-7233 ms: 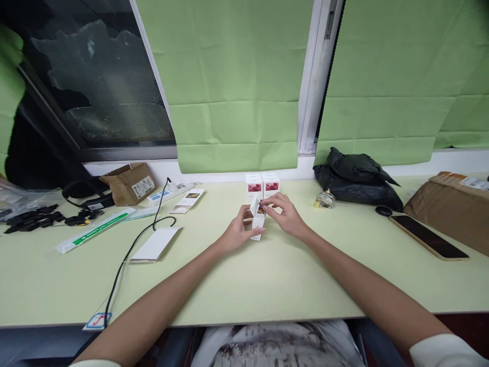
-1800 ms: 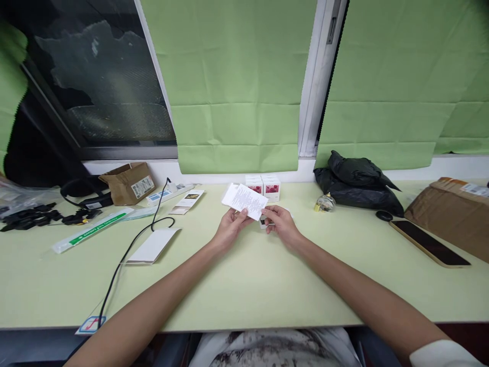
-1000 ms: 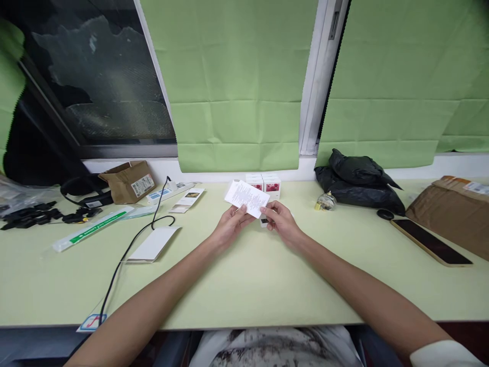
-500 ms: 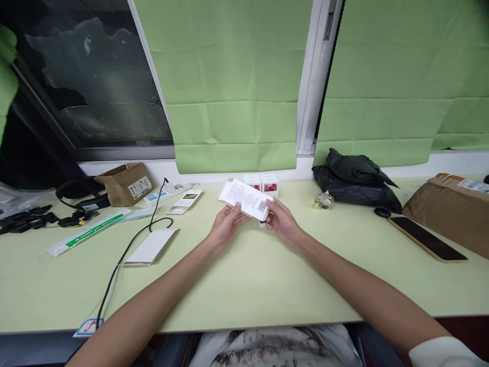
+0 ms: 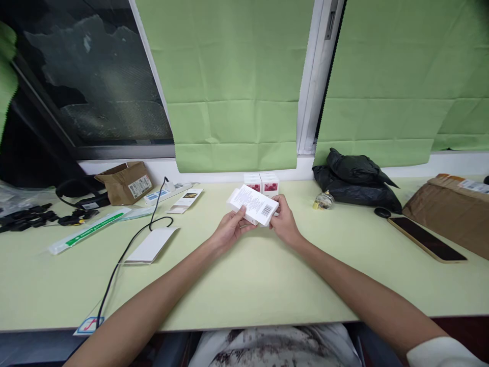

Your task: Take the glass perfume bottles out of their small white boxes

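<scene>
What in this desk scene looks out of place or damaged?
The brown carton at back left looks torn open, its flap ragged. A black cable trails off the desk's front edge. The white box in both hands looks intact.

The small box point(image 5: 255, 205) was of white matt cardboard with printed text, the table point(image 5: 244, 285) looked smooth and matt, the bag point(image 5: 357, 178) was of shiny black plastic, and the phone point(image 5: 427, 238) had a glossy dark face.

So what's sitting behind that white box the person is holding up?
Behind the white box, held by the left hand and right hand, two small boxes with pink pictures stand against the wall. Their lower parts are covered, as is the table there.
</scene>
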Tool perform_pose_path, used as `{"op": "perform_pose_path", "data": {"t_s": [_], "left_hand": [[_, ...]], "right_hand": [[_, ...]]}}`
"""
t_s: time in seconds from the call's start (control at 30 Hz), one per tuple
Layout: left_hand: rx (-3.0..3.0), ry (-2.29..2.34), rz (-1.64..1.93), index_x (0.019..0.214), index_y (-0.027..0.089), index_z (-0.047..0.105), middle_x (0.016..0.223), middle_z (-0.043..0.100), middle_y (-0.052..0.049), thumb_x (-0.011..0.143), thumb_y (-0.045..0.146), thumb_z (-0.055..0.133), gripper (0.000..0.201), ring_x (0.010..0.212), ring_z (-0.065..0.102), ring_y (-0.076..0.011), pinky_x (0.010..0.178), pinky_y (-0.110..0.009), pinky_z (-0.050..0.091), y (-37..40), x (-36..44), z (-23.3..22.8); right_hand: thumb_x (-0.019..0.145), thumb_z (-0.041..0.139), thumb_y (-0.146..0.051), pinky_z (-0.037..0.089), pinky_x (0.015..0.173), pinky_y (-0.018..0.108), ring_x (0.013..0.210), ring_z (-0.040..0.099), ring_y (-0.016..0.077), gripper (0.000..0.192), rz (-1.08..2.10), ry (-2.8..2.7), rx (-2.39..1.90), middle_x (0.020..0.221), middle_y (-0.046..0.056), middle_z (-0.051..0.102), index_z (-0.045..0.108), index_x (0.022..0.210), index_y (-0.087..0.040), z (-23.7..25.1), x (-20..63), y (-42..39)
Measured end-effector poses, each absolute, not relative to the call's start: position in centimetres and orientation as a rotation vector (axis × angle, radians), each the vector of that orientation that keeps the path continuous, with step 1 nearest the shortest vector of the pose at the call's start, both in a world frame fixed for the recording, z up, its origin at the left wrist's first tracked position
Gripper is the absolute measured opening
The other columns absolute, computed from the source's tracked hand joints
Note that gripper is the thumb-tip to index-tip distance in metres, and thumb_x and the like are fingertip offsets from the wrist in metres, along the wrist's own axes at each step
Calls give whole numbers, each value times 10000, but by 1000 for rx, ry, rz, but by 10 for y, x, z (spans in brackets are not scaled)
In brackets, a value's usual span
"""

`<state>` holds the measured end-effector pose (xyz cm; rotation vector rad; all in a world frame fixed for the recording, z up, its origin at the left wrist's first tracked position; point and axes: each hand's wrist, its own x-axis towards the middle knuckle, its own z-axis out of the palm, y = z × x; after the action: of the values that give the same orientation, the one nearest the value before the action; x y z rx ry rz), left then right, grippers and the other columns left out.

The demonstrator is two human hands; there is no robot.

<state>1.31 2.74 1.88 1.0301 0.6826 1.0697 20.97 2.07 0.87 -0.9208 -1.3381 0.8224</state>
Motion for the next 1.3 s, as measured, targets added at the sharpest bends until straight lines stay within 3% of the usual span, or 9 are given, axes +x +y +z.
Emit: {"op": "perform_pose_path", "data": {"t_s": [0.17,0.43,0.67,0.8,0.93,1.0,1.1,1.2,1.3], "left_hand": [[1027,693,1069,1223,113,712,1209,761,-173,960,451,719,428,944,745,-217,855,-344,641,26,14,20],[1051,687,1112,1254,145,691,1254,752,-160,942,478,735,458,1048,744,-258,880,-360,625,25,10,22],[1084,672,1098,1228,137,710,1130,786,-150,935,531,722,491,827,756,-215,736,-317,607,28,7,19],[1053,744,1192,1230,177,696,1198,769,-129,916,498,757,454,868,753,-202,700,-278,612,33,4,20],[1033,863,1370,1268,223,658,1313,727,-117,868,454,811,487,1015,749,-243,717,-285,628,41,1,16],[1080,913,1454,1283,232,635,1333,716,-120,852,465,818,523,1053,746,-273,747,-329,638,44,0,14],[1255,983,1593,1280,211,630,1318,719,-134,875,513,778,526,1113,730,-308,855,-404,629,41,1,15],[1513,1009,1701,1275,192,647,1318,717,-132,970,520,655,448,1207,687,-311,982,-421,577,28,5,20],[1776,1016,1667,1281,188,649,1314,711,-127,1026,479,571,394,1240,661,-307,1043,-431,530,14,8,23]], "right_hand": [[796,607,-256,509,423,213,612,618,127,258,838,-1265,-874,853,-39,648,545,1045,-286,12,210,19],[743,738,-291,461,361,243,440,526,118,247,1207,-1385,-835,603,-56,600,610,942,-219,1,194,17],[753,819,-312,419,378,254,468,475,107,259,1226,-1513,-850,715,-19,655,669,946,-227,-2,190,8],[771,861,-394,504,558,274,711,591,151,539,1118,-1560,-793,1077,44,714,620,1236,-265,7,190,2],[765,875,-435,503,658,280,771,561,143,788,922,-1606,-875,1128,24,623,440,1408,-302,11,197,2],[831,809,-480,493,634,285,686,505,120,759,804,-1606,-964,1115,14,569,392,1442,-312,9,201,4],[944,668,-486,528,701,324,709,520,131,490,586,-1642,-1038,1158,40,522,510,1368,-298,8,203,4],[974,627,-464,562,830,370,939,601,200,398,434,-1720,-1046,1290,86,482,604,1339,-308,9,200,-1],[994,608,-473,520,1032,444,1282,522,279,420,356,-1758,-1003,1496,104,402,610,1392,-336,13,199,-5]]}}
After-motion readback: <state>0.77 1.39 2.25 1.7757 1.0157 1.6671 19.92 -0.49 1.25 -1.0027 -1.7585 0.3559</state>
